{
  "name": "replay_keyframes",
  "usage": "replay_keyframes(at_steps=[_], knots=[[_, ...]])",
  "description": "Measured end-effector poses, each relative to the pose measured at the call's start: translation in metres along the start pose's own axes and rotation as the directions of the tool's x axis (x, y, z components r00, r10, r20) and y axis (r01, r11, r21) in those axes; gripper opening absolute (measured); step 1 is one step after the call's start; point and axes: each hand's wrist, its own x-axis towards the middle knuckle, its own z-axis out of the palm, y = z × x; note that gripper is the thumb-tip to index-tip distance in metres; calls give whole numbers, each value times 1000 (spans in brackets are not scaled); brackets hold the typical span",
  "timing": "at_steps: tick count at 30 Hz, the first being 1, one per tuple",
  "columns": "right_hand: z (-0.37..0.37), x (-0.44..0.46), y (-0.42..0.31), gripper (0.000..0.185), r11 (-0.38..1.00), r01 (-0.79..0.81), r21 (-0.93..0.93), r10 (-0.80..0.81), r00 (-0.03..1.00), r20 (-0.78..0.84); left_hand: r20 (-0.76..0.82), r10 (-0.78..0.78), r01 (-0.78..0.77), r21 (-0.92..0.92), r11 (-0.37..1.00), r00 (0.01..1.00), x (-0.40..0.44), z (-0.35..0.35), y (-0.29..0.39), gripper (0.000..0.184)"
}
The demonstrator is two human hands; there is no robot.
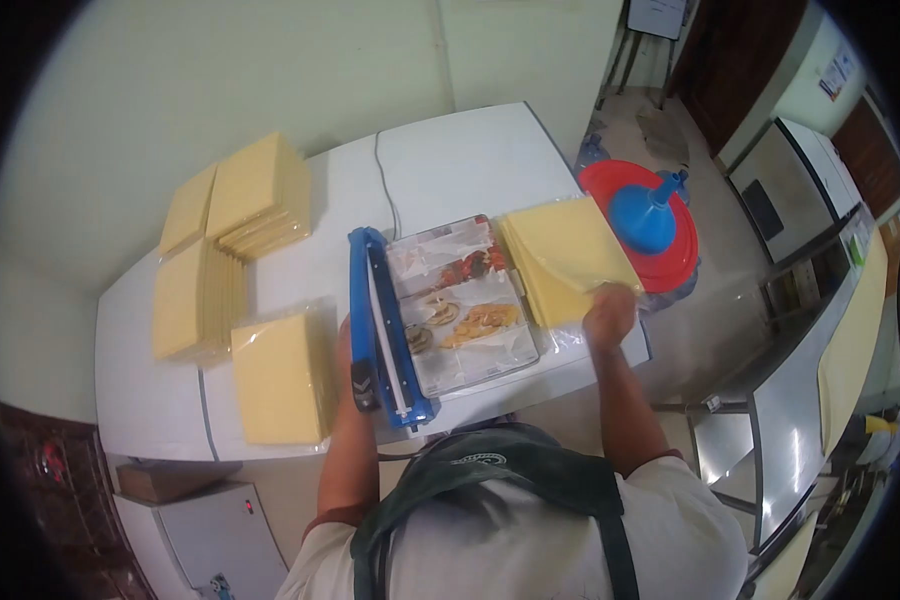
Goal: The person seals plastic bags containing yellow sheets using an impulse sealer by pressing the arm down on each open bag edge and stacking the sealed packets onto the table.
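My right hand (611,315) is closed on the near right corner of a yellow sheet pack (570,255) in clear plastic. That corner is lifted and curls over the pile beneath it. Left of the pile lies a flat box (462,305) printed with food pictures. A blue bag sealer (385,330) stands along the box's left side. My left hand (345,345) is beside the sealer, largely hidden by its blue arm, so its fingers do not show. Close to its left is a wrapped yellow stack (284,380).
More wrapped yellow stacks (255,190) stand at the back left of the white table (450,150). A cord (385,180) runs back from the sealer. Past the right edge are a red basin (685,240) and a blue funnel (645,215). A metal table (785,440) stands further right.
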Motion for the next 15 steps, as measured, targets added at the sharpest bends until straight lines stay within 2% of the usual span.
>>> replay_keyframes(at_steps=[1,3,5,6,7,9,10,11,13,15], knots=[[6,24,2,17,995,65,-72,-73,990,-124,-15,7,-7,-6,1000,1000,1,7,-1,47],[3,75,1,19,999,17,-44,-20,996,-87,-82,-63,49,-162,986,995,5,22,4,55],[5,125,-2,17,996,75,39,-70,991,-113,-35,21,-25,-120,992,999,35,-30,-39,60],[6,155,-15,15,994,84,63,-78,992,-99,-91,-6,-11,-192,981,996,32,-23,-33,61],[8,181,-29,14,992,92,87,-84,993,-83,-95,-47,32,-149,988,994,31,-23,-33,66],[19,211,-47,18,946,-16,323,-27,991,129,-57,-123,107,-225,968,991,33,-30,-36,69],[44,210,-51,19,909,2,418,-72,986,153,-35,-162,150,-226,963,986,37,-40,-42,71],[70,200,-59,22,861,13,509,-116,978,171,-50,-131,118,-211,970,990,38,-39,-42,72],[110,168,-96,18,853,-150,500,-125,872,474,-122,-76,67,-77,995,990,18,3,-6,74],[139,122,-136,18,899,-126,419,-235,670,704,-121,-85,81,-40,996,989,13,4,3,75]])
